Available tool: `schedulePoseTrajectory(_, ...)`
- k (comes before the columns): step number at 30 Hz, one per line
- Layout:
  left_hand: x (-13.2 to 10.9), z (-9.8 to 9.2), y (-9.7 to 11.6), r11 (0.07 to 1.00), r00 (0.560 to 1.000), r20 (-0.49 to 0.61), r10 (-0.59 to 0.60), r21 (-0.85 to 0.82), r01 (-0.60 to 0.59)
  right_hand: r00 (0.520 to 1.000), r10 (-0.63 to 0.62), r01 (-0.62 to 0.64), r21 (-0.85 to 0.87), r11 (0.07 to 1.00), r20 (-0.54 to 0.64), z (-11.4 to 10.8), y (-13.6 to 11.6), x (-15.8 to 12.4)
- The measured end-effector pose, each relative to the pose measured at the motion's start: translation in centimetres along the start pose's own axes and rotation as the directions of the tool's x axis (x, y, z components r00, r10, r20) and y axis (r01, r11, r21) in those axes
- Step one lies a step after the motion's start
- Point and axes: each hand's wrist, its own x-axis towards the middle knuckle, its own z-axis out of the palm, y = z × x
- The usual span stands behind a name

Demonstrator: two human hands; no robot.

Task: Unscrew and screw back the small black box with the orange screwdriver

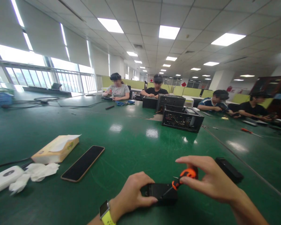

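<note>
My left hand [137,192] is closed round the left end of a small black box-shaped device [167,197] lying on the green table. In my right hand [208,179] is an orange and black screwdriver [188,175], its handle between the thumb and the curled fingers, with the index finger lifted off. The thin shaft slants down and left to the top of the device; whether its tip sits in a screw is too small to tell. Just beyond my right hand lies another black elongated piece [229,170].
A phone [83,164], a tissue pack [57,148], crumpled tissues [38,172] and a white power-bank-like object [6,179] lie to the left. Open black computer cases [182,118] stand ahead. Several people sit across the table; a red-handled screwdriver [247,131] lies far right.
</note>
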Motion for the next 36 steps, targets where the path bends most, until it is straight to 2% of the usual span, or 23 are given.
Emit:
schedulePoseTrajectory(3,0.0,0.1,-0.1,1.0,1.0,-0.002,-0.001,-0.005,0.001,1.0,0.02,-0.019,-0.021,1.0,0.015,-0.1,0.1,-0.1)
schedulePoseTrajectory(7,0.0,0.1,-0.1,1.0,1.0,0.004,-0.006,-0.003,0.006,0.999,-0.02,0.019,0.023,1.0,0.04,-0.6,0.0,-0.1)
schedulePoseTrajectory(12,0.0,0.0,0.0,1.0,1.0,0.01,-0.015,0.01,0.015,0.997,0.035,-0.034,-0.016,0.999,0.067,-0.6,0.0,-0.3)
schedulePoseTrajectory(16,0.0,-0.1,0.1,1.0,1.0,0.004,-0.013,0.001,0.013,0.999,0.0,0.0,0.003,1.0,0.047,-0.7,0.0,-0.2)
schedulePoseTrajectory(20,0.0,-0.1,0.2,1.0,1.0,0.002,-0.014,0.012,0.014,0.996,0.017,-0.019,0.017,1.0,0.089,-1.2,0.2,-0.2)
schedulePoseTrajectory(27,0.0,-0.1,0.3,1.0,1.0,0.0,-0.023,0.015,0.023,0.997,0.052,-0.041,-0.167,0.985,0.063,-0.9,0.9,-0.3)
schedulePoseTrajectory(33,-0.1,0.0,0.2,1.0,1.0,-0.006,-0.015,0.015,0.015,0.989,0.007,-0.009,0.013,1.0,0.149,-2.0,0.1,-0.5)
schedulePoseTrajectory(36,-0.1,0.0,0.1,1.0,1.0,-0.003,-0.017,0.011,0.017,0.989,0.032,-0.031,-0.011,0.999,0.142,-1.9,0.3,-0.6)
